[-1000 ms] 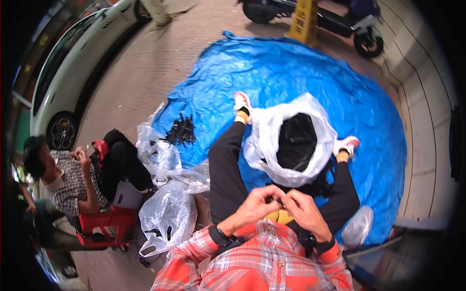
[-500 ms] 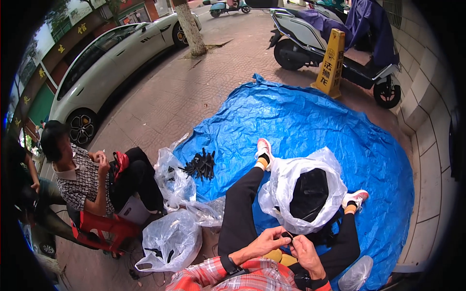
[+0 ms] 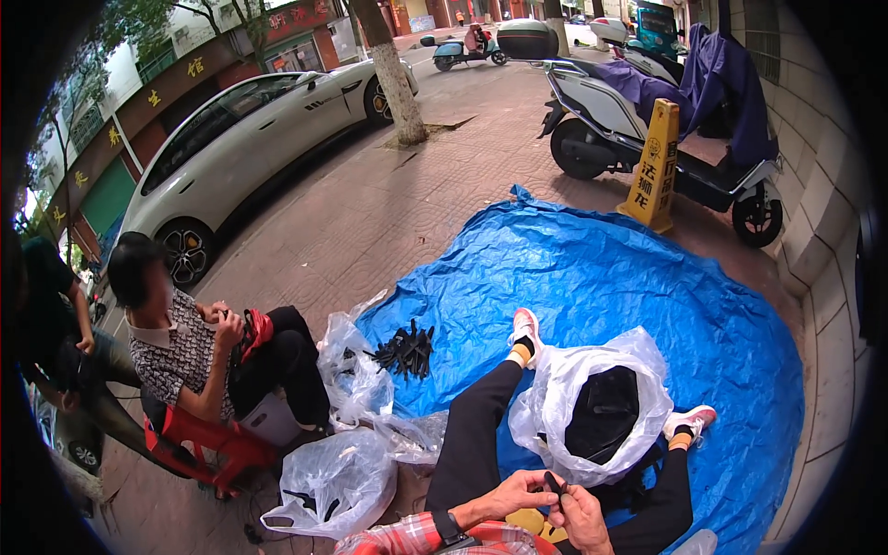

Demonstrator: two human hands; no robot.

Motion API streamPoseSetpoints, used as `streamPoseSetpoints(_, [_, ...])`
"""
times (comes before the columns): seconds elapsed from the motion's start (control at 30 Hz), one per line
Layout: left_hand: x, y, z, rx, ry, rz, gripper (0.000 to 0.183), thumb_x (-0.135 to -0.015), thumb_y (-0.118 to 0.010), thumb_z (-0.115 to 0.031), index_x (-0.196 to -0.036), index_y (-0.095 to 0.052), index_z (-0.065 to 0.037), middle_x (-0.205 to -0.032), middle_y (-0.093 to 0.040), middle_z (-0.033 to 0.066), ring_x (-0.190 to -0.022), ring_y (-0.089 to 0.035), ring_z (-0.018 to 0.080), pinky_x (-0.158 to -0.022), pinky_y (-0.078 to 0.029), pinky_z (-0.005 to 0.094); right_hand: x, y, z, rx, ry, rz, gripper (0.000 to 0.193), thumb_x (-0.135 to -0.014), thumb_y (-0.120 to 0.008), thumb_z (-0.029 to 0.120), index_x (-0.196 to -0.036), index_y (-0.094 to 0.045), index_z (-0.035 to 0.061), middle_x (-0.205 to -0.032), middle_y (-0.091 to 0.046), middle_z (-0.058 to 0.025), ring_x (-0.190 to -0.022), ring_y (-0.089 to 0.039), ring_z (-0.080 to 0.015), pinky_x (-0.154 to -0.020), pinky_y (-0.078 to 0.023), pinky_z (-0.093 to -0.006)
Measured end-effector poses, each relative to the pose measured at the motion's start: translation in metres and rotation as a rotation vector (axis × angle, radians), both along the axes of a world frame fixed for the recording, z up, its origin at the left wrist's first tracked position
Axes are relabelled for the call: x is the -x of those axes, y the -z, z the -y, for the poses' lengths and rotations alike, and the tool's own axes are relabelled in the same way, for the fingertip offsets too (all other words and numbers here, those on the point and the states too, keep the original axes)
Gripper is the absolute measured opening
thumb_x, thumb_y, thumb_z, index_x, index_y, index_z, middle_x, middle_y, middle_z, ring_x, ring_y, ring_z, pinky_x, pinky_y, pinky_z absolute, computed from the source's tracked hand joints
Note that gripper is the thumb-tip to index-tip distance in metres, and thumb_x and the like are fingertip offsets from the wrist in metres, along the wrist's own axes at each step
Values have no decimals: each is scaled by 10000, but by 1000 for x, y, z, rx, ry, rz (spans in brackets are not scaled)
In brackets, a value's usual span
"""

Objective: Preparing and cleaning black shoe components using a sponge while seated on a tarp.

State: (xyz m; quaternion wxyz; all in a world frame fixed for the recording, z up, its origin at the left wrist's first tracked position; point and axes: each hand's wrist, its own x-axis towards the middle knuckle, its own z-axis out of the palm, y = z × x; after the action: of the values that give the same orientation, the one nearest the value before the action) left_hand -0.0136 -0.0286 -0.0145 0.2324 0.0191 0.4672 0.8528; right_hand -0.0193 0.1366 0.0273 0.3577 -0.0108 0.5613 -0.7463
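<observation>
Two hands [image 3: 511, 496] [image 3: 583, 520] partly hide a black piece [image 3: 554, 483].

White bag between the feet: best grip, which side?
Likely the loose rim of the white bag, pinched at its left and right edges from above: the mouth faces up, and thin folds ring the dark contents. The right shoe sits close, so keep that side's grip narrow.

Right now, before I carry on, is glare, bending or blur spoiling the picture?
Head view: daylight, with pale sheen on the blue tarp and bright highlights on the clear plastic bag; head view: fisheye bends the wall at right, with black corners; head view: the small black piece at the fingers is dark, its fine detail hard to read.
</observation>
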Motion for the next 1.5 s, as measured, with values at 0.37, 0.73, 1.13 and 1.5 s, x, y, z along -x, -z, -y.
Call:
streamPoseSetpoints(0.37, [0, -8, -5, -18, 21, 115, 250, -864, -573, -124, -1065, -545, 22, -799, -606, 65, -762, -591, 139, -753, -471, 273, -1, -1, 1, -27, 247, 23, 170, -903, -492, 193, -935, -557, 40, -683, -561, -16, -554, -513, -82, -503, -423, -218])
streamPoseSetpoints(0.73, [-10, -7, -26, 115, -200, -30, 151, -791, -638, -92, -893, -588, 7, -749, -622, 75, -656, -594, 146, -627, -481, 260, -12, 5, 2, 110, 545, 123, 184, -822, -582, 132, -933, -494, 14, -636, -561, -42, -514, -518, -88, -453, -406, -189])
streamPoseSetpoints(1.13, [-10, -13, -22, 33, -154, -27, 121, -796, -633, -78, -880, -586, -5, -758, -609, 49, -676, -580, 123, -635, -475, 254, -6, 7, -7, 34, 304, 102, 148, -854, -577, 160, -904, -528, 30, -677, -578, -30, -527, -525, -76, -460, -408, -168])
streamPoseSetpoints(1.5, [-9, -17, -10, 63, 22, -53, 183, -834, -598, -103, -983, -567, -3, -798, -613, 51, -738, -595, 120, -689, -473, 250, -8, -14, -13, 108, 90, 76, 204, -876, -543, 252, -824, -569, 57, -656, -556, -1, -536, -517, -76, -480, -395, -195])
